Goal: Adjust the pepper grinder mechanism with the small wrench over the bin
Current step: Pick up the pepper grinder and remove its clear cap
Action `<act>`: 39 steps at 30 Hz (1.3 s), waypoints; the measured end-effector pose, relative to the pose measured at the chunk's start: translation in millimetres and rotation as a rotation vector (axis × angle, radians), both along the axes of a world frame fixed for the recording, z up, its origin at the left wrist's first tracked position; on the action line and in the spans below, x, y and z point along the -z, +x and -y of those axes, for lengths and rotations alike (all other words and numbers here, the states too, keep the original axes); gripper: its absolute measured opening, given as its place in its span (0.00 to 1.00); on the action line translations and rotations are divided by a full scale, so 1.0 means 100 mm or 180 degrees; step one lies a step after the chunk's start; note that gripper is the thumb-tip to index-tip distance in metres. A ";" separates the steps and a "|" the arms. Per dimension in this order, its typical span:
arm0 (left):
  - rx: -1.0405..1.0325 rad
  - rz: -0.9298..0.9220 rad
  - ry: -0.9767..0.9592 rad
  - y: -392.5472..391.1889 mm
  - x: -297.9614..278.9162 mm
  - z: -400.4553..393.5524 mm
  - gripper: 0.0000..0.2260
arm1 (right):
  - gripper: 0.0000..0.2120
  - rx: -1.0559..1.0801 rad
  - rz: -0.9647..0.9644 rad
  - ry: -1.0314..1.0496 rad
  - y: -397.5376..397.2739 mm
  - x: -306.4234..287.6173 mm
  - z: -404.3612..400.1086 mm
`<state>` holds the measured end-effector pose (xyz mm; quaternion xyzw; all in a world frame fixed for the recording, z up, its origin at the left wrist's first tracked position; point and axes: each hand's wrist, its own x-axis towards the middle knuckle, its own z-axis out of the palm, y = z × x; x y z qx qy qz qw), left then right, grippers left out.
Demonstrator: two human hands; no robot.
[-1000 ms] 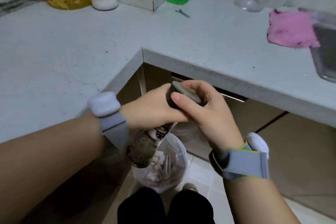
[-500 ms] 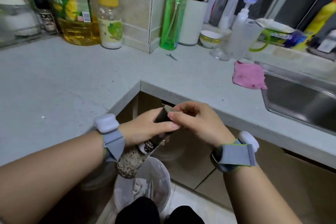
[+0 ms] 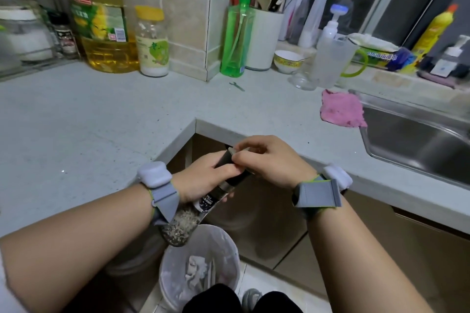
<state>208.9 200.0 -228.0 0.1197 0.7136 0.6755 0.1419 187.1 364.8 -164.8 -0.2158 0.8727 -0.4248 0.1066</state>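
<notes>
I hold the pepper grinder (image 3: 203, 204) upside down and tilted, its clear jar of ground pepper pointing down over the white bin (image 3: 201, 272) on the floor. My left hand (image 3: 203, 178) wraps the grinder's middle. My right hand (image 3: 267, 160) pinches the black grinding head at the upper end, with its fingertips on the rim. The small wrench (image 3: 237, 86) lies on the counter far behind, near the green soap bottle, untouched by either hand.
The grey L-shaped counter (image 3: 101, 122) surrounds the gap where I stand. An oil bottle (image 3: 101, 25), a jar (image 3: 151, 40), a green soap bottle (image 3: 235, 38), a bowl (image 3: 288, 60) and a plastic jug (image 3: 333, 63) line the back. A pink cloth (image 3: 342, 108) lies beside the steel sink (image 3: 419, 145).
My view has tilted up, showing more of the back wall and sink. The grinder stays over the bin; my right hand has shifted from covering the head to pinching its rim.
</notes>
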 end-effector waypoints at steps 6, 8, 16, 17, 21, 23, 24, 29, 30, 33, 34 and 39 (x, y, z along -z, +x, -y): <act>0.0310 0.0403 0.0177 -0.04 0.10 -0.09 0.25 | 0.06 0.0070 0.0021 -0.0080 -0.09 0.21 -0.12; 0.0410 0.0459 0.0206 -0.06 0.13 -0.12 0.25 | 0.05 0.0162 0.0041 -0.0099 -0.12 0.28 -0.16; -0.0319 0.0181 -0.0083 -0.22 0.20 -0.08 0.17 | 0.19 0.0668 -0.0461 0.0131 -0.17 0.33 -0.03; -0.0370 0.0124 -0.0079 -0.23 0.20 -0.07 0.15 | 0.19 0.0694 -0.0501 0.0162 -0.18 0.33 0.00; -0.0473 -0.0071 -0.0189 -0.22 0.24 -0.06 0.12 | 0.18 0.0733 -0.0559 0.0218 -0.21 0.36 0.06; -0.0545 -0.0193 -0.0329 -0.21 0.23 -0.06 0.11 | 0.17 0.0759 -0.0565 0.0180 -0.21 0.38 0.07; -0.0587 -0.0273 -0.0400 -0.20 0.23 -0.05 0.10 | 0.17 0.0768 -0.0565 0.0173 -0.21 0.40 0.09; -0.0731 -0.0514 -0.0632 -0.20 0.22 -0.03 0.10 | 0.18 0.0857 -0.0591 0.0099 -0.20 0.43 0.15; -0.0723 -0.0509 -0.0634 -0.20 0.21 -0.04 0.11 | 0.18 0.0860 -0.0586 0.0105 -0.20 0.43 0.15; -0.0675 -0.0491 -0.0622 -0.20 0.21 -0.04 0.10 | 0.18 0.0859 -0.0544 0.0165 -0.20 0.41 0.16; -0.0668 -0.0527 -0.0654 -0.20 0.20 -0.05 0.11 | 0.17 0.0847 -0.0536 0.0161 -0.20 0.40 0.15; -0.0752 -0.0715 -0.0441 -0.20 0.18 -0.05 0.16 | 0.22 0.0819 0.0036 -0.0777 -0.18 0.33 0.07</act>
